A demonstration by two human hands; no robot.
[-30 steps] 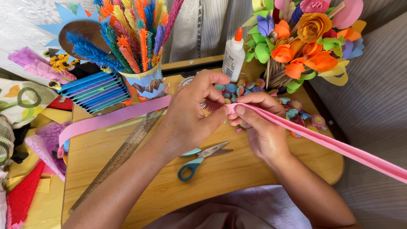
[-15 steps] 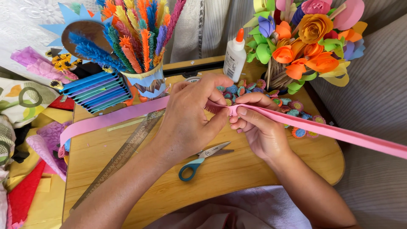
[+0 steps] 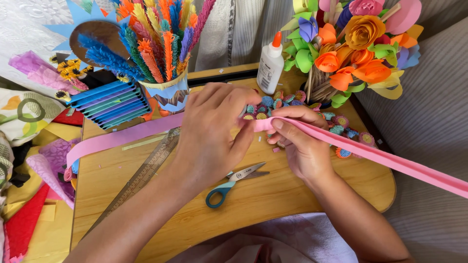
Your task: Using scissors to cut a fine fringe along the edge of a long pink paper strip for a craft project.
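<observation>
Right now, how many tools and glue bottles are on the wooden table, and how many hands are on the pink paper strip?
Scissors: 1
Ruler: 1
Glue bottle: 1
Hands on the pink paper strip: 2, the left hand and the right hand
Total: 5

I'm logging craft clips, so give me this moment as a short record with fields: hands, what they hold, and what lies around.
left hand: pinches the pink paper strip
right hand: grips the same strip beside it
surface: wooden lap table
near hands: scissors, ruler, small rolled paper flowers
behind: glue bottle, paper flower bouquet, cup of fringed paper stems
</observation>
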